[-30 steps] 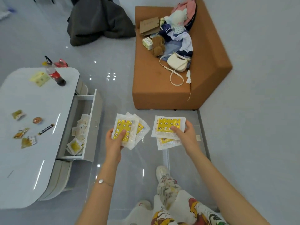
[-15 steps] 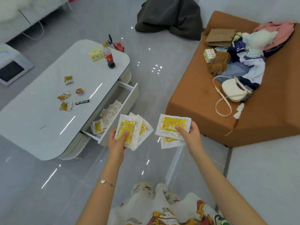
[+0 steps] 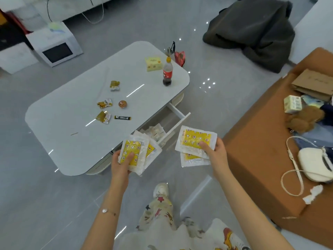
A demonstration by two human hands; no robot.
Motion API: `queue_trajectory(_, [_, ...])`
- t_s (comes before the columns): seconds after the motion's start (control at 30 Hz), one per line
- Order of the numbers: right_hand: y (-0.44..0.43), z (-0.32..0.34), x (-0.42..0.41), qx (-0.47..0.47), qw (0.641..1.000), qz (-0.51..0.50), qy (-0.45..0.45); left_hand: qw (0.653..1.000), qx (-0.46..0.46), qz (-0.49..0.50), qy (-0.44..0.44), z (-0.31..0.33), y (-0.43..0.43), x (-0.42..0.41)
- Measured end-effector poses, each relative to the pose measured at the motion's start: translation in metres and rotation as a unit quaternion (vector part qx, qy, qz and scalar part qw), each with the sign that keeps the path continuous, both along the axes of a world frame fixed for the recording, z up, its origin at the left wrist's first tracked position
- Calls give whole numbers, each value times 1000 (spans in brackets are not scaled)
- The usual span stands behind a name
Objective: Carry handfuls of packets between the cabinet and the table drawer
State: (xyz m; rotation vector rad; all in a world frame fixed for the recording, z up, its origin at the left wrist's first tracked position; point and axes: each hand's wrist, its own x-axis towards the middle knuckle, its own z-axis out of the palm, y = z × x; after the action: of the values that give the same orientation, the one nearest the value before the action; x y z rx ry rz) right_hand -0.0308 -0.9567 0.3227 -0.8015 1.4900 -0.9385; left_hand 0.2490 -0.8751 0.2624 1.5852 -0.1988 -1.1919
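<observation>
Left hand (image 3: pixel 120 164): thumb clamps fanned yellow packets (image 3: pixel 138 152), near table (image 3: pixel 72 114) front edge.
Right hand (image 3: pixel 216 152): pinches two stacked packets (image 3: pixel 195 141), just beside open drawer (image 3: pixel 177 121).

It was a home living room, shown by a white coffee table (image 3: pixel 75 127) strewn with snacks, an orange sofa (image 3: pixel 261 159) piled with clothes, plush toys and a handbag (image 3: pixel 313 165), over glossy grey floor tiles.

Bare arms, bracelet (image 3: pixel 108 211) (left wrist), patterned trousers (image 3: pixel 160 210).
</observation>
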Motion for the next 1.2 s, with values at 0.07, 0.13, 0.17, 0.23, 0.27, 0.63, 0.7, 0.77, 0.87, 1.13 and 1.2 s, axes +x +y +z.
queue_trajectory(0.07, [-29, -4, 15, -11, 1000, 6, 23, 1000, 10, 20, 10, -7, -19, 10])
queue_trajectory(0.13, [-56, -9, 27, -12, 999, 24, 36, 998, 23, 50, 8, -16, -37, 19])
queue_trajectory(0.17, [-70, -14, 31, -6, 999, 36, 38, 997, 29, 65, 5, -22, -45, 25])
queue_trajectory(0.23, [-98, -26, 41, 10, 997, 62, 42, 995, 41, 88, 1, -32, -61, 36])
queue_trajectory(0.27, [-114, -36, 46, 15, 996, 78, 44, 994, 45, 97, 4, -40, -68, 41])
queue_trajectory(0.63, [-269, -259, 120, 129, 959, 237, 84, 964, 162, 201, 55, -226, -145, 53])
queue_trajectory(0.7, [-283, -311, 139, 143, 948, 269, 92, 955, 173, 230, 73, -274, -153, 52])
queue_trajectory(0.77, [-293, -365, 156, 158, 935, 302, 96, 943, 178, 264, 93, -323, -158, 51])
queue_trajectory(0.87, [-302, -443, 181, 174, 918, 340, 102, 932, 180, 292, 114, -391, -159, 54])
queue_trajectory(1.13, [-299, -567, 197, 238, 894, 355, 136, 920, 194, 318, 119, -497, -152, 63])
queue_trajectory(1.2, [-298, -576, 200, 235, 887, 364, 159, 914, 202, 330, 122, -505, -158, 62])
